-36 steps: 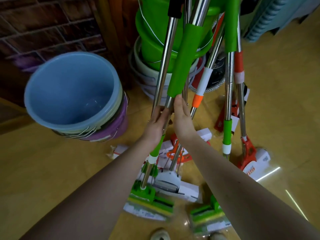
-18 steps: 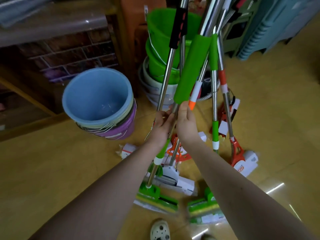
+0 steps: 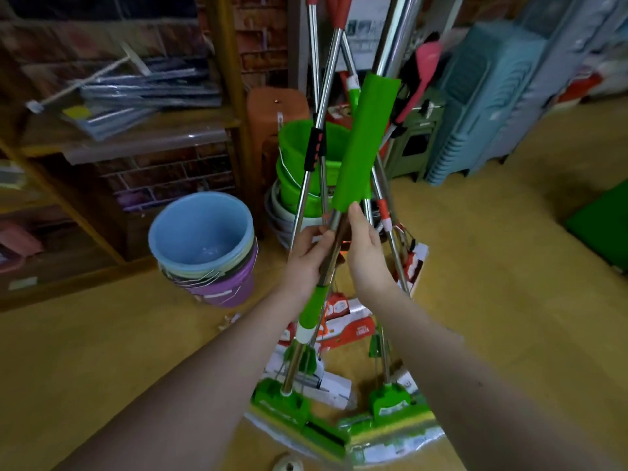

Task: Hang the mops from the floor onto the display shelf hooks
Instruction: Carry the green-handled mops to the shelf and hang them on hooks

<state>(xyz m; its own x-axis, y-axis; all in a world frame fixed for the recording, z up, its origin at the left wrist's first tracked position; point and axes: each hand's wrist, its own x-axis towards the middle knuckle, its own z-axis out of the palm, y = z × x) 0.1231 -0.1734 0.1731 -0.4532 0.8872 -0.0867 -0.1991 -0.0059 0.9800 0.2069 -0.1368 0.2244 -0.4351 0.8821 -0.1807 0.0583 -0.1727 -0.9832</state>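
Note:
Several sponge mops stand bunched together on the floor, steel poles crossing upward. My left hand [image 3: 307, 258] and my right hand [image 3: 367, 253] both grip the steel pole of a green mop [image 3: 363, 137], just below its long green foam sleeve. That mop's green sponge head [image 3: 289, 407] rests on the floor by my feet. A second green mop head [image 3: 390, 411] lies to its right. Orange mop heads [image 3: 350, 328] in printed wrappers lie behind. Tops of the poles run out of view; no hooks are visible.
A stack of buckets with a blue one on top [image 3: 204, 232] stands at left. Green buckets [image 3: 299, 154] are stacked behind the mops. A wooden shelf [image 3: 136, 130] with packaged goods is at far left. Blue plastic stools [image 3: 475, 107] stand at right. The floor is yellow.
My head has tilted up, so the shelf and stools now show. Both hands keep their grip on the green mop's pole and the mop stands more upright.

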